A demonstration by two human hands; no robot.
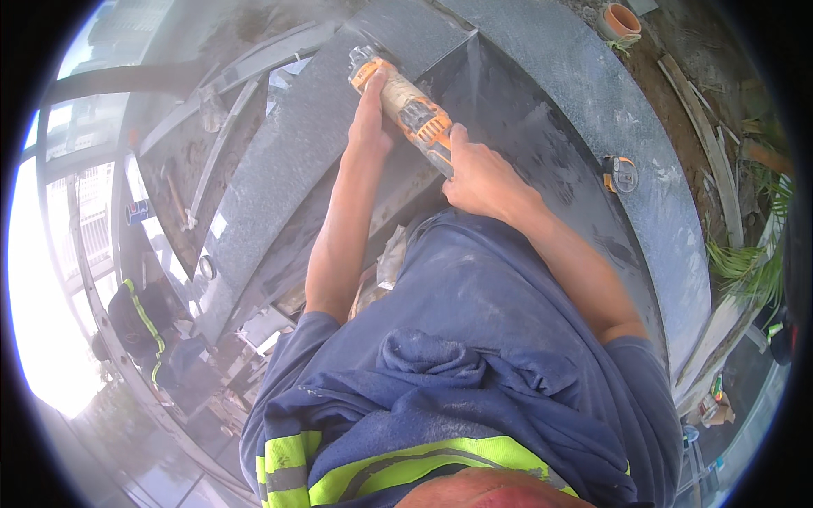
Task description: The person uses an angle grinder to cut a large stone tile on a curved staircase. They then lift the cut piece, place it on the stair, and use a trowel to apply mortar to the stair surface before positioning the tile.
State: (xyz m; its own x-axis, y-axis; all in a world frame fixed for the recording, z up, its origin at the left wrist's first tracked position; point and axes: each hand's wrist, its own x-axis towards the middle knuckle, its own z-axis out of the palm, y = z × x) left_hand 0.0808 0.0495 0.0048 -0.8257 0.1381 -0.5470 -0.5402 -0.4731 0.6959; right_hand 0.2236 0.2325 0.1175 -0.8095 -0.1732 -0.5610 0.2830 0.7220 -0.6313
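Here, in the head view, an orange angle grinder [411, 114] is gripped at its front by the left hand [371, 106] and at its rear by the right hand [478, 173], both closed around it. It is held against a dusty grey stone slab [296, 144], with a tape measure [620, 173] lying well apart on the curved stone ledge [593, 93].

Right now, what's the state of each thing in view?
angle grinder: held in both hands, head against the stone, dust around it
left hand: grip closed near the grinder's head
right hand: grip closed on the rear handle
granite slab: lying flat, dusty
tape measure: resting on the curved stone, untouched
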